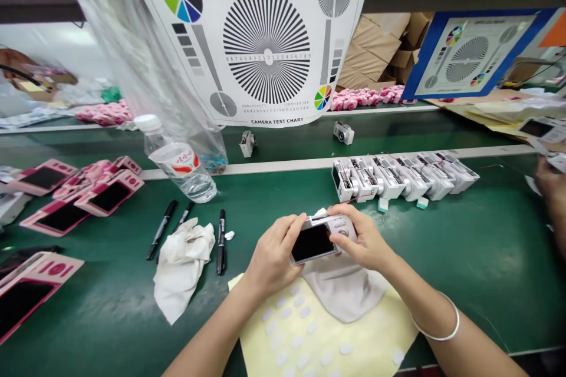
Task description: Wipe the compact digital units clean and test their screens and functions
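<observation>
A silver digital camera is held up between both hands, its dark screen facing me. My left hand grips the camera's left end, fingers closed round it. My right hand holds the other end, the thumb lying beside the screen near the buttons and the index finger along the top edge. Beneath the camera lies a grey cloth, partly hidden by my hands. Under that is a yellow sheet with many small whitish stickers on it.
To the right stands a row of white cameras; pink cameras lie left. A water bottle, black markers and a crumpled white cloth are nearer. A test chart hangs ahead. Another person's hand is at the right edge.
</observation>
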Motion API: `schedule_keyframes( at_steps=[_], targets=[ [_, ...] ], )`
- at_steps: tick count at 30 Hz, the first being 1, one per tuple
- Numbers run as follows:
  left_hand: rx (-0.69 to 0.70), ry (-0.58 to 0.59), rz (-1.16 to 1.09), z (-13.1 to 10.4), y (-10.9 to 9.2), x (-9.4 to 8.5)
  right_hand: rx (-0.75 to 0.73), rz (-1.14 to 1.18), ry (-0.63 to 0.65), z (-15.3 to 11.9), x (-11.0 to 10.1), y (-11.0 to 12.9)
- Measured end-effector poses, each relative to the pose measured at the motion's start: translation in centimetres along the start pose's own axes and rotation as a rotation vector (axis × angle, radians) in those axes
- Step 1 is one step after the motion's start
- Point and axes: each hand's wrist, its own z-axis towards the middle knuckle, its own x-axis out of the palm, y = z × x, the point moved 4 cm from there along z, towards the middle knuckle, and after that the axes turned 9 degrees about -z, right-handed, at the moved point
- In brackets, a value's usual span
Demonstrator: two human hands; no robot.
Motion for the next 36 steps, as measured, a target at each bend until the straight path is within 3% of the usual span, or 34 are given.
schedule_keyframes(
  at_steps=[7,12,18,21,24,29,33,36],
  targets=[
    [0.182,0.128,0.237,-0.1,-1.1,0.6,0.001,-0.06,-0.024,0.0,-0.3,-0.1],
    [0.195,0.168,0.301,0.2,-1.2,0.5,0.041,-0.023,0.019,-0.1,-0.2,-0.3],
    [0.132,0.256,0.167,0.5,-1.7,0.2,0.33,0.366,0.19,-0.4,0.9,-1.0],
    [0.133,0.224,0.172,0.3,-1.6,-0.1,0.342,0.43,0.198,-0.4,1.1,-0.9],
    [0.217,0.14,0.193,0.1,-1.4,-0.4,0.199,0.313,0.11,-0.3,0.8,-0.5],
    [0.439,0.083,0.277,0.1,-1.7,-0.6,-0.27,0.037,-0.188,-0.5,-0.1,1.0],
    [0.686,-0.036,0.361,0.1,-3.0,-1.1,-0.486,0.018,-0.275,-1.1,-0.3,2.2],
    [0.756,-0.056,0.425,0.1,-3.6,-1.3,-0.604,-0.038,-0.312,-1.6,-0.4,3.1]
  ],
)
